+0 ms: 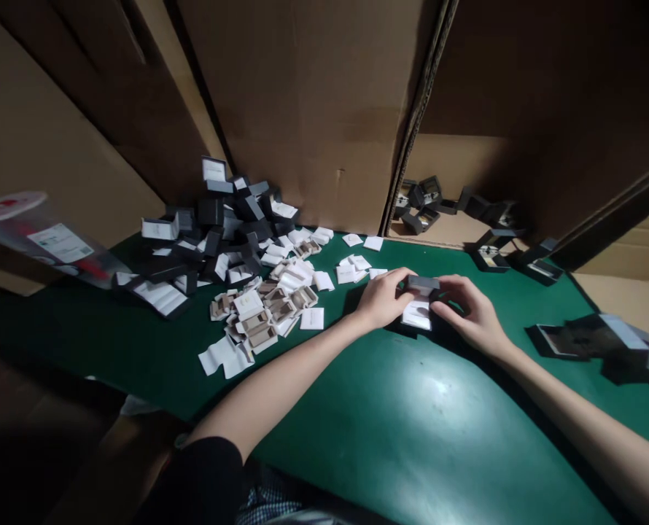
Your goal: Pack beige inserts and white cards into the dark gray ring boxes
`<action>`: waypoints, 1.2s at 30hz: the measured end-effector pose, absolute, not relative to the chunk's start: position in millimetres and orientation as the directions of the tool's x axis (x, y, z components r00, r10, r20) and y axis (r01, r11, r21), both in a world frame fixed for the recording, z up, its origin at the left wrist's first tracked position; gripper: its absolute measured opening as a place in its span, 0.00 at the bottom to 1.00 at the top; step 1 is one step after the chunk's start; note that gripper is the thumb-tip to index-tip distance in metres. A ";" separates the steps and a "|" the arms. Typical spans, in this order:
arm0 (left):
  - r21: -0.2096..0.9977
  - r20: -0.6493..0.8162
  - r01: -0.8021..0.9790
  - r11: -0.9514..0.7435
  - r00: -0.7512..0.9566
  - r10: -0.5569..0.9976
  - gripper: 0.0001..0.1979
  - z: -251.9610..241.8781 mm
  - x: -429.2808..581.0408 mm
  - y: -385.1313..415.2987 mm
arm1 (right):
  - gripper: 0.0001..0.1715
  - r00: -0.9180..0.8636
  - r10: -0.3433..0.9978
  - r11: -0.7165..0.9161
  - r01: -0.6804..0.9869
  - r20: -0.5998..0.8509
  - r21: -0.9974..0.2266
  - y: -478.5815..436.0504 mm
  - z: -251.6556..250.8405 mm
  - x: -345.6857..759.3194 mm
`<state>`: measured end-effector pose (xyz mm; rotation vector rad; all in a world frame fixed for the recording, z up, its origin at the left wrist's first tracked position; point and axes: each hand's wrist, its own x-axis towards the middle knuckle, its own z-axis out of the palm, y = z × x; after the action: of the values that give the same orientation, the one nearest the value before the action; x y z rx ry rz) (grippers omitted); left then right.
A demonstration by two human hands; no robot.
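A small black hinged box (423,283) stands with its lid up on the green tabletop, white lining showing inside. From the left, my left hand (383,299) grips it, thumb across the inside edge. On the other side my right hand (471,312) has its fingers curled, with thumb and fingertips at the box's right edge. Left of my hands lie white paper cards (312,319) and a heap of small white and grey-brown box inserts (262,328). Behind that heap is a pile of similar black boxes (211,211), many with raised lids.
More open black boxes lie at the right (559,341) and inside a cardboard carton (450,157) at the back. Tall cardboard panels (302,95) wall in the table's rear. A clear plastic tub (23,219) with a label leans at the far left.
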<state>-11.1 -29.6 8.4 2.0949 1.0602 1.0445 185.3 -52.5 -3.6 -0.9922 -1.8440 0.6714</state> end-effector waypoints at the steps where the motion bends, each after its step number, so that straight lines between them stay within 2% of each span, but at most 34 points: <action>1: 0.769 0.383 0.394 -0.504 0.347 0.856 0.08 11.1 -12.8 -26.7 | 0.19 -0.211 0.872 0.488 0.319 0.441 -0.813 -51.7 -4.3 185.3; 4: 0.805 0.395 0.374 -0.461 0.243 0.886 0.09 24.0 -24.3 -14.0 | 0.14 -0.080 0.928 0.372 0.189 0.363 -0.909 -48.2 -5.5 184.9; 6: 0.821 0.394 0.367 -0.437 0.190 0.899 0.09 35.2 -38.1 -2.9 | 0.12 -0.056 0.948 0.320 0.134 0.315 -0.938 -45.6 -6.1 185.3; 11: 0.859 0.355 0.374 -0.351 0.060 0.933 0.11 60.7 -86.3 24.5 | 0.12 -0.097 0.958 0.284 0.169 0.270 -0.944 -43.3 -7.4 188.0; 15: 0.917 0.317 0.323 -0.234 -0.235 0.919 0.06 76.8 -129.6 36.6 | 0.14 -0.099 0.963 0.266 0.179 0.252 -0.947 -44.3 -6.9 188.0; 18: 0.953 0.288 0.240 -0.186 -0.523 0.802 0.08 89.0 -162.7 38.9 | 0.14 -0.109 0.962 0.267 0.190 0.250 -0.945 -44.4 -6.4 187.1; 21: 0.972 0.225 0.107 -0.211 -0.691 0.687 0.08 100.4 -193.4 37.1 | 0.15 -0.111 0.964 0.260 0.200 0.241 -0.945 -43.9 -6.8 186.9; 25: 0.955 0.231 0.074 -0.286 -0.790 0.568 0.06 109.9 -224.4 32.4 | 0.15 -0.126 0.969 0.234 0.198 0.212 -0.952 -44.4 -5.8 187.1; 30: 0.929 0.275 0.134 -0.345 -0.874 0.401 0.11 113.5 -243.8 27.5 | 0.15 -0.128 0.977 0.198 0.225 0.172 -0.954 -47.2 -0.9 185.0; 33: 0.915 0.305 0.149 -0.376 -0.864 0.401 0.13 113.0 -248.9 27.5 | 0.15 -0.128 0.978 0.189 0.228 0.163 -0.955 -47.8 -0.2 184.6; 36: 0.917 0.275 0.114 -0.382 -0.875 0.398 0.16 111.4 -251.8 29.4 | 0.15 -0.137 0.977 0.191 0.236 0.162 -0.953 -48.0 -0.5 185.2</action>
<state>-251.8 29.4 111.4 0.6945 1.6325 2.3738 185.2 -48.0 -0.5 -1.1933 -1.5593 1.0283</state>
